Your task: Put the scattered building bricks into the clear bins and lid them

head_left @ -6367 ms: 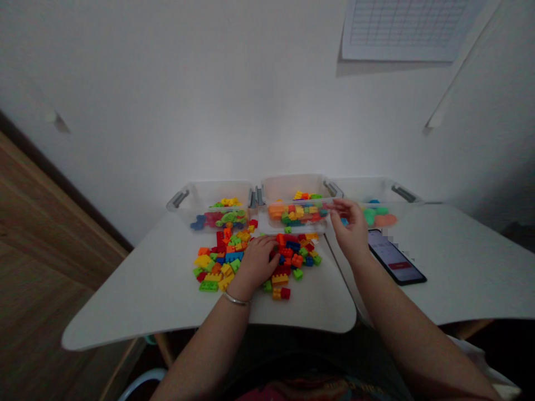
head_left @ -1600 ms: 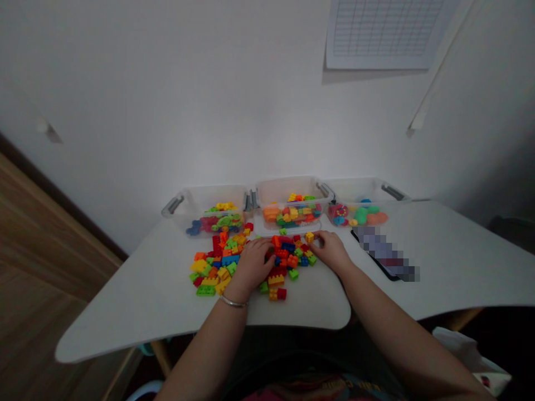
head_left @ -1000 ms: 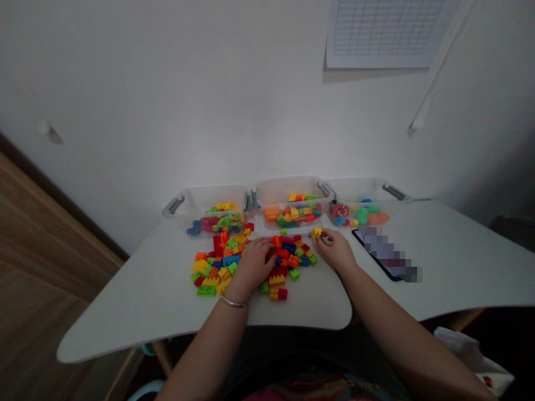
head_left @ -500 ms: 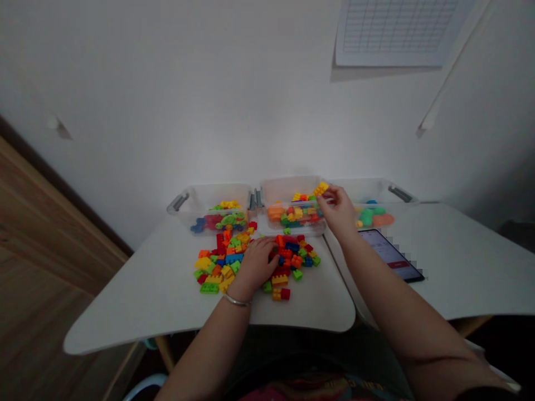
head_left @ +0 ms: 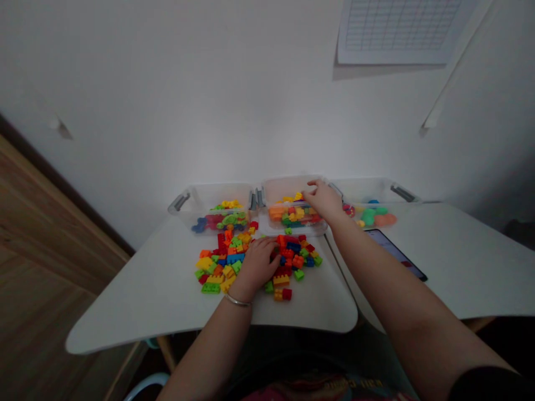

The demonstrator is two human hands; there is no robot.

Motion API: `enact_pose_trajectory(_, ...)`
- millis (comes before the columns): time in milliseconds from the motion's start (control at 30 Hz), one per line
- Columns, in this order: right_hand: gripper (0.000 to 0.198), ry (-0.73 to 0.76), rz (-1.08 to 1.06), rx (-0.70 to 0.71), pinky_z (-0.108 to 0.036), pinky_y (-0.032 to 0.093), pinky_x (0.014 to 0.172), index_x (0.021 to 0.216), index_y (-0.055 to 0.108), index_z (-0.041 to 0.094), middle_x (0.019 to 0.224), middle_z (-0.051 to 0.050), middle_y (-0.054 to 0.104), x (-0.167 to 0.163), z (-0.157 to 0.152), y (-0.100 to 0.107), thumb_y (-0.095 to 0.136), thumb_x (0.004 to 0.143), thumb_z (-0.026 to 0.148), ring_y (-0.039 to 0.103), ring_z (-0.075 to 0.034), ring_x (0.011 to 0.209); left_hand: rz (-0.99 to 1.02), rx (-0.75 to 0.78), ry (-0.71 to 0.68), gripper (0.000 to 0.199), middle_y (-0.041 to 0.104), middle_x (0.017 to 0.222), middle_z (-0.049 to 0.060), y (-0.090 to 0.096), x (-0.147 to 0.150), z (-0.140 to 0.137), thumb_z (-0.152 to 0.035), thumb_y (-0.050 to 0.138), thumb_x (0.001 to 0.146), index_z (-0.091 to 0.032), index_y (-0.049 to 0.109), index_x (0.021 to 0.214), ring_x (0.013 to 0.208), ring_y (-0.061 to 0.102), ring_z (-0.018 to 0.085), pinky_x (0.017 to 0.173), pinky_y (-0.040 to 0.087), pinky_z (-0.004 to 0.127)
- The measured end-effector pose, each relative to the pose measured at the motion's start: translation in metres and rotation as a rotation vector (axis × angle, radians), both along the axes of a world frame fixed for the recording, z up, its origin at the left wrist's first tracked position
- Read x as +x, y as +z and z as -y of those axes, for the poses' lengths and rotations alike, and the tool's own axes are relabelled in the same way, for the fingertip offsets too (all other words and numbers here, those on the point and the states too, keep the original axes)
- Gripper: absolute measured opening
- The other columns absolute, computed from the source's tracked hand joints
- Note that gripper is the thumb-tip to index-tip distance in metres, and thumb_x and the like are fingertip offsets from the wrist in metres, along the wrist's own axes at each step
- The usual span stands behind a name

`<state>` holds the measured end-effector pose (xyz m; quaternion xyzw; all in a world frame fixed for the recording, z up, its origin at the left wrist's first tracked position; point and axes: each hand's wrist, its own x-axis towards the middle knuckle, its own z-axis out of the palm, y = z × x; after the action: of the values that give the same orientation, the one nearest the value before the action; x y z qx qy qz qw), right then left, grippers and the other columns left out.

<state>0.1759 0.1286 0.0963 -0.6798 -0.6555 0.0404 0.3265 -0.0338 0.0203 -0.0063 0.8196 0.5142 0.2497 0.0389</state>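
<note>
A loose pile of colourful building bricks (head_left: 228,272) lies on the white table. My left hand (head_left: 261,260) rests on the pile, palm down, with its thumb apart from its fingers; the fingertips are partly hidden among the bricks. Behind the pile stands a clear plastic box (head_left: 278,186) holding more bricks, mostly yellow and orange. Over its right side is my right hand (head_left: 324,199), fingers apart and no brick seen in them. Close to its fingertips, a yellow brick (head_left: 298,196) lies on top of the others in the box.
To the left is another clear box (head_left: 200,192) with colourful toy pieces. A third clear box (head_left: 371,186) on the right holds green, orange and blue pieces. A tablet (head_left: 395,253) lies on the white table (head_left: 142,301) under my right forearm. The wall rises directly behind.
My right hand has moved left over the middle box and let go of the yellow brick it held. My left hand stays on the pile.
</note>
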Motion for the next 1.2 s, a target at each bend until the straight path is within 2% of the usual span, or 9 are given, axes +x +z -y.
enact_pose_trajectory(167,0.034,0.158,-0.009,0.091,-0.044,0.049,0.089,0.114,0.067,0.022,0.095,-0.005,0.076,0.009,0.005,-0.010,0.057,0.085,0.037,0.068,-0.027,0.094,0.000,0.004,0.007,0.023,0.067,0.124,0.009,0.001,0.001,0.001,-0.022,0.060,0.088,-0.017,0.067,0.109,0.121,0.057,0.026,0.110,0.040,0.044)
enact_pose_trajectory(333,0.031,0.411,-0.237,0.263,-0.042,0.049,0.093,0.109,0.068,0.020,0.103,-0.007,0.074,0.022,0.014,-0.020,0.056,0.084,0.033,0.067,-0.023,0.099,-0.003,-0.011,0.001,0.024,0.066,0.126,0.010,0.000,0.000,0.000,-0.022,0.060,0.088,-0.016,0.067,0.110,0.122,0.056,0.027,0.110,0.040,0.045)
enact_pose_trajectory(467,0.028,0.561,-0.215,0.361,-0.046,0.045,0.099,0.109,0.068,0.023,0.115,-0.007,0.070,0.027,0.047,-0.019,0.058,0.084,0.034,0.060,-0.026,0.113,0.003,-0.002,-0.007,0.023,0.066,0.125,0.010,0.001,0.000,-0.001,-0.022,0.059,0.088,-0.016,0.066,0.109,0.120,0.057,0.026,0.109,0.041,0.045)
enact_pose_trajectory(567,0.025,0.652,-0.180,0.398,-0.046,0.044,0.099,0.108,0.068,0.024,0.113,-0.008,0.071,0.028,0.078,-0.023,0.059,0.087,0.034,0.060,-0.026,0.111,0.006,0.009,-0.009,0.022,0.067,0.123,0.010,0.001,0.000,0.000,-0.021,0.060,0.088,-0.017,0.067,0.108,0.119,0.057,0.026,0.109,0.041,0.044)
enact_pose_trajectory(633,0.022,0.672,-0.174,0.382,-0.045,0.045,0.098,0.106,0.068,0.024,0.109,-0.008,0.072,0.029,0.092,-0.034,0.060,0.088,0.034,0.062,-0.025,0.107,0.006,0.013,-0.011,0.023,0.067,0.123,0.010,0.001,0.000,0.000,-0.021,0.060,0.087,-0.017,0.067,0.108,0.119,0.057,0.026,0.109,0.041,0.045)
enact_pose_trajectory(733,0.018,0.666,-0.167,0.311,-0.046,0.046,0.097,0.100,0.069,0.024,0.104,-0.007,0.073,0.032,0.099,-0.062,0.062,0.086,0.032,0.063,-0.025,0.104,0.005,0.019,-0.012,0.023,0.068,0.122,0.010,0.001,0.000,0.000,-0.020,0.060,0.087,-0.016,0.067,0.108,0.119,0.058,0.026,0.109,0.041,0.044)
enact_pose_trajectory(933,0.028,0.648,-0.211,0.144,-0.049,0.044,0.100,0.107,0.068,0.025,0.115,-0.008,0.070,0.050,0.083,-0.116,0.065,0.080,0.033,0.061,-0.028,0.112,0.006,0.021,-0.003,0.023,0.067,0.124,0.010,-0.001,-0.001,-0.001,-0.021,0.061,0.087,-0.017,0.067,0.109,0.120,0.058,0.026,0.109,0.042,0.045)
enact_pose_trajectory(1100,0.051,0.607,-0.094,0.113,-0.054,0.039,0.106,0.117,0.065,0.023,0.124,-0.012,0.066,0.067,0.075,-0.133,0.075,0.068,0.037,0.053,-0.034,0.123,-0.007,0.021,0.005,0.023,0.067,0.124,0.009,0.000,0.000,0.000,-0.021,0.059,0.088,-0.017,0.067,0.109,0.120,0.057,0.026,0.109,0.041,0.046)
enact_pose_trajectory(1200,0.056,0.588,-0.050,0.134,-0.054,0.038,0.106,0.121,0.062,0.023,0.126,-0.012,0.064,0.070,0.076,-0.137,0.074,0.068,0.037,0.052,-0.034,0.124,-0.008,0.021,0.004,0.023,0.068,0.123,0.009,0.001,0.000,0.001,-0.021,0.059,0.087,-0.018,0.067,0.109,0.121,0.057,0.026,0.110,0.041,0.046)
